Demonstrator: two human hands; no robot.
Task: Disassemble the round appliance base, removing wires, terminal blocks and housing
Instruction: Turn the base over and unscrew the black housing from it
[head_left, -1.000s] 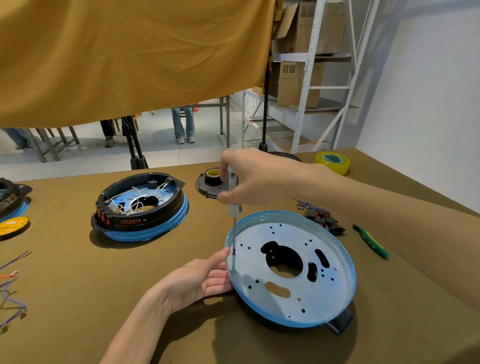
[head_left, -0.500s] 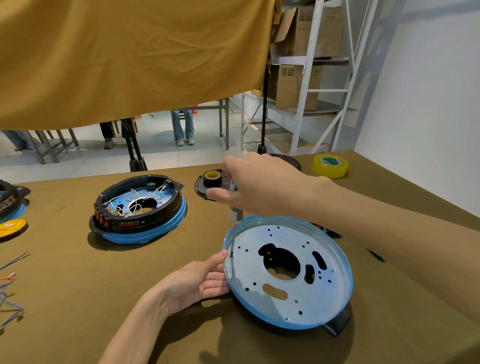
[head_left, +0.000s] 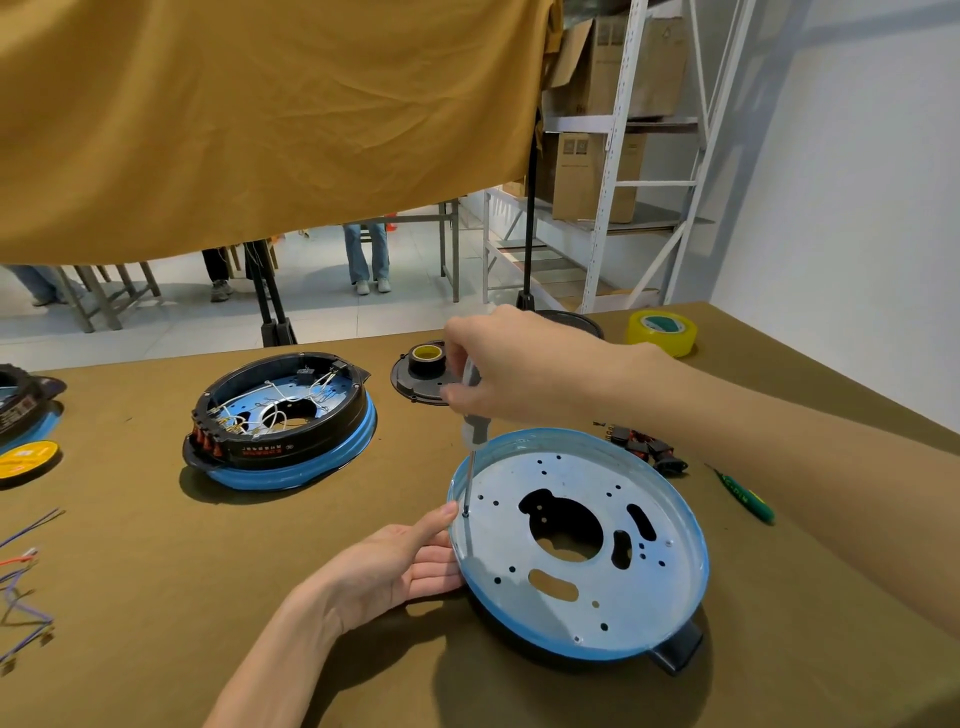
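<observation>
A round blue-rimmed base (head_left: 576, 545) with a bare metal plate full of holes lies in front of me. My left hand (head_left: 395, 566) holds its left rim, thumb on the edge and fingers curled under it. My right hand (head_left: 509, 364) grips a screwdriver (head_left: 471, 431) upright, with its tip on a screw at the plate's left edge. A second base (head_left: 283, 415), with its black housing, white wires and red terminal blocks in place, sits at the back left. Removed black terminal blocks (head_left: 644, 447) lie behind my right forearm.
A black cover with a tape roll (head_left: 423, 369) lies behind my right hand. Yellow tape (head_left: 661, 332) sits at the back right, a green screwdriver (head_left: 743, 493) at the right. Loose wires (head_left: 21, 577) and another base (head_left: 23, 410) are at the left edge.
My view has shifted slightly. My right hand stays on the upright screwdriver at the same screw, and my left hand keeps its hold on the rim.
</observation>
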